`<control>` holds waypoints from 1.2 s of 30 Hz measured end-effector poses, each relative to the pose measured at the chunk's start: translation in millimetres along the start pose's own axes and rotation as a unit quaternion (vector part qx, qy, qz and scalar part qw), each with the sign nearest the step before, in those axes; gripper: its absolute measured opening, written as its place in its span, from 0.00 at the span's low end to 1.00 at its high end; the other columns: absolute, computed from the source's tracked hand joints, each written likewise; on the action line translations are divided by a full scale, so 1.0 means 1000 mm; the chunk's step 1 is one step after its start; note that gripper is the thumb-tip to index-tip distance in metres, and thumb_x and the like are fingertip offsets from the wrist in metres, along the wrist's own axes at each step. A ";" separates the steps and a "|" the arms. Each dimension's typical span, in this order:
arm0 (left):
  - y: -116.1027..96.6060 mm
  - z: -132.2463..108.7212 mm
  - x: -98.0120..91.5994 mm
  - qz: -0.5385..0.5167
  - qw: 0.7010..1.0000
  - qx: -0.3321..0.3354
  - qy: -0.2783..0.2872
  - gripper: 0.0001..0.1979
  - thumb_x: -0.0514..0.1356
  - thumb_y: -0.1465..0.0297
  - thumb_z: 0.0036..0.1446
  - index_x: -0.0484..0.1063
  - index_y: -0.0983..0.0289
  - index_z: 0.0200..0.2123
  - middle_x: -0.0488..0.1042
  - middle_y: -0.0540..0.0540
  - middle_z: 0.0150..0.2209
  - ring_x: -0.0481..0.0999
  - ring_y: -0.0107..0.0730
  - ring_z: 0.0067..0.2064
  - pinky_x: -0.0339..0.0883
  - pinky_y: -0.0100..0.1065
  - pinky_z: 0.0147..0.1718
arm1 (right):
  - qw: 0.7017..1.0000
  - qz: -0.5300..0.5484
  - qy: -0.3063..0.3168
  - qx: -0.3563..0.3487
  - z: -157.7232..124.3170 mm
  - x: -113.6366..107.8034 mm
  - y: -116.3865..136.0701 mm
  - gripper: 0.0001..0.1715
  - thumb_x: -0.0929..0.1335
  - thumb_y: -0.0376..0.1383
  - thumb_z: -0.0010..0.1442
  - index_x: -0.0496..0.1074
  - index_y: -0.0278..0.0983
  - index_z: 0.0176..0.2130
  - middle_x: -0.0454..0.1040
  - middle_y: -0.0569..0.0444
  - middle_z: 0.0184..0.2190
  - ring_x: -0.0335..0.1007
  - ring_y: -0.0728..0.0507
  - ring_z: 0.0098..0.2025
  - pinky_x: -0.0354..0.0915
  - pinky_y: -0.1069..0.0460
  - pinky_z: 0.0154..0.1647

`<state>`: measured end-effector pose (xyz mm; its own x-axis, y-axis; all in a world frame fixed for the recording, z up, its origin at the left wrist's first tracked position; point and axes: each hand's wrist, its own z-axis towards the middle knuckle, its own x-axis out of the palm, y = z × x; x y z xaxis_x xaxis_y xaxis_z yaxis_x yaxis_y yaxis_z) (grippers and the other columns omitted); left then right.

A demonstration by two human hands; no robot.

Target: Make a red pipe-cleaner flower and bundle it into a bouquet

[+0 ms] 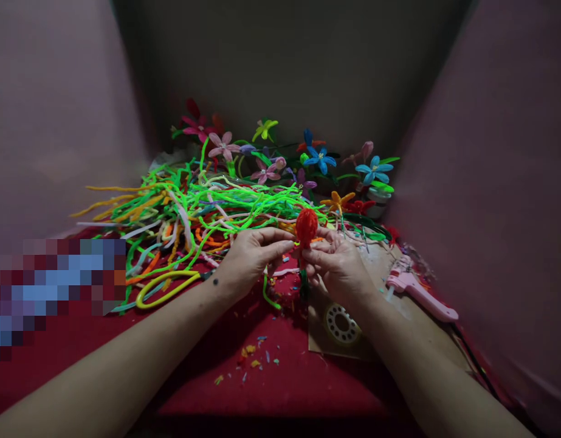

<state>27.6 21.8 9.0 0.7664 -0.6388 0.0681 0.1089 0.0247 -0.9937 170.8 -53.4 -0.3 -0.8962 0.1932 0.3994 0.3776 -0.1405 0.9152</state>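
A red fuzzy pipe-cleaner flower bud (pixel 306 227) stands upright between my two hands, above the red cloth. My left hand (pixel 250 258) is closed, its thumb and forefinger pinched at the bud's lower left edge. My right hand (pixel 339 261) has its thumb and fingers closed around the base of the bud from the right. Below it a dark green stem (pixel 304 285) hangs down, partly hidden by the fingers. Behind my left hand lies a big heap of loose pipe cleaners (pixel 244 201), mostly bright green.
Yellow-handled scissors (pixel 164 292) lie left of my left wrist. A pink glue gun (pixel 419 289) rests on a cardboard sheet (pixel 319 337) at right, near a tape roll (pixel 341 323). Finished pipe-cleaner flowers (pixel 320 159) line the back. Fuzz scraps (pixel 248 351) dot the red cloth (pixel 216 401).
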 end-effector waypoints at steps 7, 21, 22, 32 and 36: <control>0.005 -0.006 0.006 -0.068 0.995 -0.057 0.039 0.13 0.65 0.63 0.45 0.77 0.68 0.31 0.69 0.49 0.20 0.61 0.20 0.19 0.52 0.26 0.20 | 0.999 -0.043 0.029 -0.011 -0.003 0.002 -0.005 0.30 0.74 0.34 0.43 0.61 0.38 0.44 0.71 0.63 0.17 0.61 0.52 0.11 0.57 0.60 0.07; 0.012 0.000 0.007 -0.185 0.982 -0.035 0.009 0.07 0.64 0.71 0.47 0.73 0.68 0.30 0.66 0.48 0.22 0.60 0.17 0.21 0.51 0.24 0.21 | 0.989 -0.124 -0.049 -0.063 -0.005 0.003 -0.001 0.24 0.74 0.39 0.45 0.65 0.36 0.39 0.73 0.61 0.24 0.59 0.55 0.13 0.56 0.60 0.11; 0.011 0.001 0.007 -0.192 0.981 -0.021 -0.013 0.06 0.65 0.71 0.47 0.72 0.68 0.30 0.66 0.48 0.22 0.60 0.17 0.21 0.51 0.24 0.21 | 0.987 -0.118 -0.072 -0.084 -0.004 0.002 0.000 0.20 0.74 0.39 0.45 0.65 0.36 0.35 0.72 0.60 0.24 0.60 0.56 0.14 0.57 0.59 0.12; 0.016 0.005 0.005 -0.196 0.980 0.013 -0.017 0.08 0.64 0.69 0.45 0.72 0.67 0.30 0.63 0.46 0.22 0.55 0.19 0.21 0.46 0.28 0.21 | 0.964 -0.148 -0.168 -0.143 -0.005 -0.001 0.003 0.11 0.71 0.37 0.50 0.67 0.35 0.24 0.69 0.58 0.18 0.61 0.52 0.15 0.57 0.57 0.14; 0.016 0.006 0.003 -0.198 0.980 0.007 -0.029 0.09 0.64 0.70 0.45 0.72 0.67 0.31 0.64 0.47 0.23 0.56 0.18 0.21 0.46 0.28 0.22 | 0.970 -0.134 -0.142 -0.145 -0.004 -0.002 0.000 0.09 0.73 0.33 0.46 0.70 0.33 0.22 0.72 0.54 0.20 0.64 0.51 0.17 0.60 0.56 0.17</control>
<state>35.5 24.2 -6.0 0.6966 -0.5555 0.4541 0.4138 -0.2060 -0.8868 172.0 -57.5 -1.8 -0.8370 0.5146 0.1862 0.0226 -0.3075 0.9513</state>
